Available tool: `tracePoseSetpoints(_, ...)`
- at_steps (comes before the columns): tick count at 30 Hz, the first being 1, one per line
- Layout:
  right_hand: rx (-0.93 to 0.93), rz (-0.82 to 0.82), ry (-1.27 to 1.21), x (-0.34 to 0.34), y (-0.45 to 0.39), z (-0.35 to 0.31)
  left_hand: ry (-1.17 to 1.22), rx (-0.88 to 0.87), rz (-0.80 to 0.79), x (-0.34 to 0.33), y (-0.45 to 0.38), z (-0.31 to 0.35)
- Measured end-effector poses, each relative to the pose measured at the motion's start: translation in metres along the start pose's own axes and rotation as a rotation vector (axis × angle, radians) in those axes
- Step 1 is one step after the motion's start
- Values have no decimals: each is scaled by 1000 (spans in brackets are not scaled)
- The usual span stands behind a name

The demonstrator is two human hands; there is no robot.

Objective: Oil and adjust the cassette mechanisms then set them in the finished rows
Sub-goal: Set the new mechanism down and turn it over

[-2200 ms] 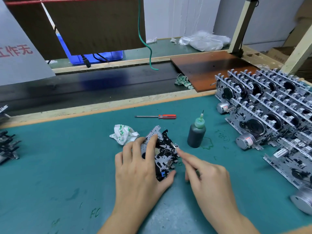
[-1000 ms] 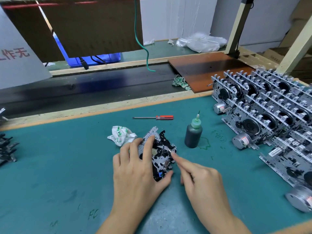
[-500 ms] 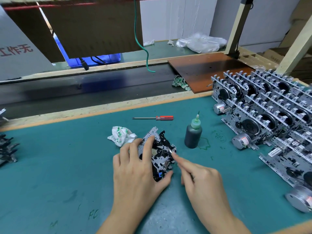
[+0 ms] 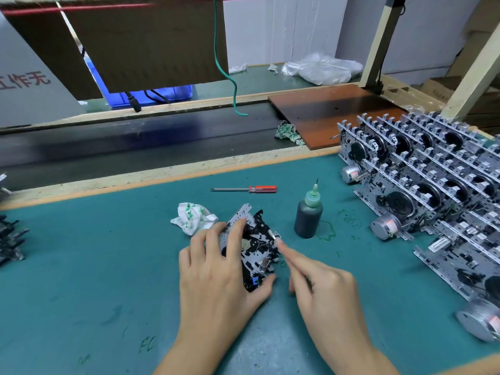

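In the middle of the green table [image 4: 81, 266] sits the cassette mechanism [image 4: 255, 250], lying flat under our left hand [image 4: 216, 272]. That hand's fingers are spread across the top plate with the thumb hooked on the near edge, clamping it down. Our right hand [image 4: 322, 288] has its forefinger straight, tip touching a small metal part on the right edge, other fingers loosely curled and holding nothing.

Looks like a light, stiff stamped-metal frame, but the little levers and springs on top seem easy to bend, so we'd grab it by the outer edges of the plate. Probably a bit slick from oil too.

Around it: oil bottle [image 4: 308, 215] standing just right of the mechanism, easy to knock over. Crumpled rag [image 4: 193, 217] just left, red screwdriver [image 4: 243, 189] further back. The finished rows [image 4: 433, 180] are off to the right, so the bottle sits roughly between.
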State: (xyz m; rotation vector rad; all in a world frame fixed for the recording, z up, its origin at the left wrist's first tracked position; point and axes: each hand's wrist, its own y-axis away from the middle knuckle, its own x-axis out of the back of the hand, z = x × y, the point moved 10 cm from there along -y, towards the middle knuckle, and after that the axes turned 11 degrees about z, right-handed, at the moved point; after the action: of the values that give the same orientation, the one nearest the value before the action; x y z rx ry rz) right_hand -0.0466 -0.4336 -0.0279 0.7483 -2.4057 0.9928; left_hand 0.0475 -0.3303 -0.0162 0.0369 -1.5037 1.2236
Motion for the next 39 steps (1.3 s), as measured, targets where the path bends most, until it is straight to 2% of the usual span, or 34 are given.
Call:
tracePoseSetpoints(2,6,-17,7,-3,0,-1,0,-4,-3,0,0,1)
tracePoseSetpoints(5,9,47,-3,6,-3,1,-6,-16,-1,0,0,1)
tracePoseSetpoints(8,-4,-26,9,-4,0,4,-6,-16,-7,-1,1,1)
tracePoseSetpoints(11,8,33,-16,5,-1,-1,-6,-9,-10,-1,0,1)
tracePoseSetpoints(19,-10,-10,27,-2,0,4,-6,-18,1,-1,1,0)
tracePoseSetpoints(22,0,44,-3,6,-1,1,2,-6,13,0,0,0)
tracePoseSetpoints(24,2,5,12,0,0,-3,5,1,11,1,0,0)
tracePoseSetpoints(28,8,28,5,2,-1,-1,2,0,3,1,0,0)
tracePoseSetpoints(31,16,-37,50,-8,2,1,2,-1,-6,0,1,0)
tracePoseSetpoints(36,37,139,-36,18,-7,-5,0,-2,-20,-1,0,0)
tracePoseSetpoints(39,38,184,24,35,-12,2,-1,-5,-29,-2,0,0)
